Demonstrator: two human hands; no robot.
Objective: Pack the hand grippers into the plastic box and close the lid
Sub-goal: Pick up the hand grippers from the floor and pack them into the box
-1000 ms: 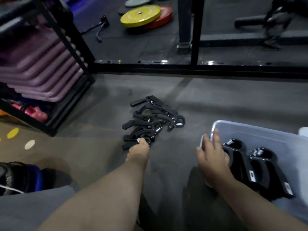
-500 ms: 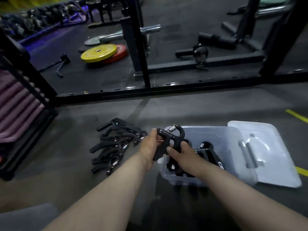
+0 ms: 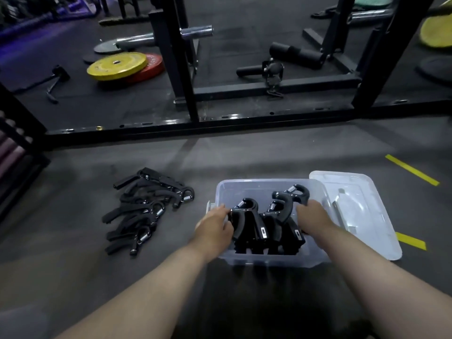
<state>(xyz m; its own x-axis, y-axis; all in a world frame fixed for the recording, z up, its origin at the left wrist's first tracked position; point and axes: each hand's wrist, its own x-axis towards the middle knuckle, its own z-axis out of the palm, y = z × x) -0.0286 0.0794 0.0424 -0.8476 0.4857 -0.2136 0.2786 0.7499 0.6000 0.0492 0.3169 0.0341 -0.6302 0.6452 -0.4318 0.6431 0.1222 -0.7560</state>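
Observation:
A clear plastic box [image 3: 259,185] stands on the dark floor with three black hand grippers upright inside it. My left hand [image 3: 215,227] grips the nearest-left hand gripper [image 3: 247,221] at the box's left side. My right hand [image 3: 311,217] rests against the right-hand grippers [image 3: 281,209] inside the box; its fingertips are hidden behind them. A pile of several more black hand grippers [image 3: 144,209] lies on the floor to the left of the box. The clear lid [image 3: 357,209] lies flat on the floor, touching the box's right side.
A black rack frame [image 3: 186,121] runs across the floor behind the box. Yellow and red weight plates [image 3: 122,67] lie beyond it, with a barbell sleeve [image 3: 195,31]. A shelf of purple mats [image 3: 12,152] stands at the left. Yellow floor tape [image 3: 412,170] marks the right.
The gripper held above the box by both hands has gone down into the box's left side. My right hand has shifted to the grippers on the right. The view came closer to the box.

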